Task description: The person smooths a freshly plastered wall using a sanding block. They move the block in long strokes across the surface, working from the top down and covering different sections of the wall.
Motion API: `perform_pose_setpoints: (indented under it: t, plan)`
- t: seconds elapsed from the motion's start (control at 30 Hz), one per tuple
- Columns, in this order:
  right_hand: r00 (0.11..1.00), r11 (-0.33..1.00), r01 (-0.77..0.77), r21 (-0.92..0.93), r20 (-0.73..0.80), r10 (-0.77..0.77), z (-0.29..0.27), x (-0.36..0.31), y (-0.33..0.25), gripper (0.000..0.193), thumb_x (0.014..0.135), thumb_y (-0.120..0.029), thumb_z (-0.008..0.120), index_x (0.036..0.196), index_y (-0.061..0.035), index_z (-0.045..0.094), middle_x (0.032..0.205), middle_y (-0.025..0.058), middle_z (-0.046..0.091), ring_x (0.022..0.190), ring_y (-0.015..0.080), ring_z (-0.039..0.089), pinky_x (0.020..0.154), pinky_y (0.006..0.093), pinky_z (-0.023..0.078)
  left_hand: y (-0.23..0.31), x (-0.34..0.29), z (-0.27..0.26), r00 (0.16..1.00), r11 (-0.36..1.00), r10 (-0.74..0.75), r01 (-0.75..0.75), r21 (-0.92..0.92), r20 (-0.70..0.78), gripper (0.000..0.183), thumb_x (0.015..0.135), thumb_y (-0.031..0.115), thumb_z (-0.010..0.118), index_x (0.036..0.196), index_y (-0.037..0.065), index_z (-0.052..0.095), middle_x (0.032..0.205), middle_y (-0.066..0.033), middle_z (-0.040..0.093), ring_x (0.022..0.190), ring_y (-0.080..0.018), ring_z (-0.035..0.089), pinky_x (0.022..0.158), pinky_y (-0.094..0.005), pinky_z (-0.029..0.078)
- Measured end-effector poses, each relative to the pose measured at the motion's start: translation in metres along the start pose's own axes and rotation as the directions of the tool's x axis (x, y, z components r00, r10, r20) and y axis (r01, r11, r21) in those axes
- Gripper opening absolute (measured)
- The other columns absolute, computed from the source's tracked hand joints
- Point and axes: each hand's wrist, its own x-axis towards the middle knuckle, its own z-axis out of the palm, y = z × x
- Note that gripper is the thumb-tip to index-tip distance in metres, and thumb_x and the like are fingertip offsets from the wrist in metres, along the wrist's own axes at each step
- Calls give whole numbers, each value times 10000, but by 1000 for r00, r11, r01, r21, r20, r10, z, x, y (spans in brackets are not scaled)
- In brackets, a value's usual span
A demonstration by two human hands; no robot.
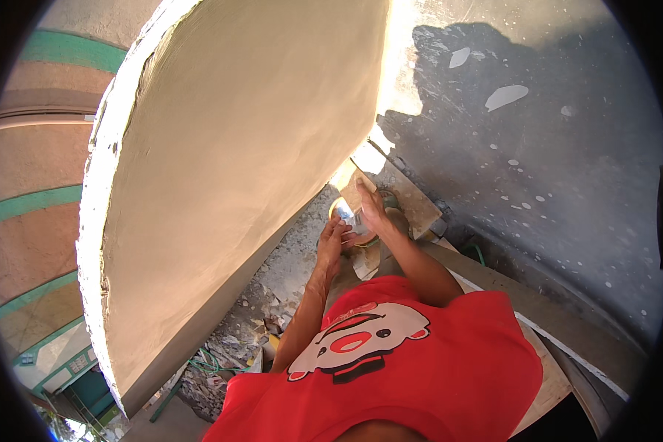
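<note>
Low in front of my body, both hands meet beside the lower edge of a smooth beige panel (250, 140). My right hand (373, 208) grips a flat tan board (356, 190), its thumb lying along the board's face. Just left of it and slightly nearer, my left hand (333, 237) has its fingers curled at a small pale, shiny thing (356, 220) whose kind I cannot make out. Below the hands shows part of a round container (363, 239) with a yellowish rim, largely covered by them.
A grey wall (538, 140) with pale spots rises on the right. Rubble and scraps (236, 342) litter the ground at lower left, with a green hose (212, 363) among them. A long ledge (523, 295) runs along the right side. Another board (412, 202) lies beyond my right hand.
</note>
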Motion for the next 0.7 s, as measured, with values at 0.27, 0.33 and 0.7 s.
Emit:
perform_pose_setpoints:
  t: [0.27,0.33,0.7]
  plan:
    - [651,602,701,-383,0,-759,145,39,-28,626,1112,-324,416,1612,-6,216,1673,232,213,1552,376,217,1257,449,214,-45,-87,-191,975,877,14,95,471,-222,471,1029,438,574,1281,47,648,1066,-86,725,940,-174,697,783,-318,535]
    - [676,634,672,-382,-30,-736,176,25,20,639,1109,-284,425,1634,-40,156,1703,211,140,1582,360,116,1270,443,178,-61,-113,-242,945,762,-16,224,608,-327,441,1030,422,555,1201,35,677,1029,-75,744,900,-164,711,722,-321,538]
    - [619,615,724,-312,-99,-779,197,47,40,728,1106,-457,353,1645,-48,87,1708,223,50,1581,403,46,1282,493,117,-101,-190,-322,905,646,-113,381,662,-411,520,1065,445,472,1153,-38,643,1038,-160,732,896,-233,719,783,-375,543]
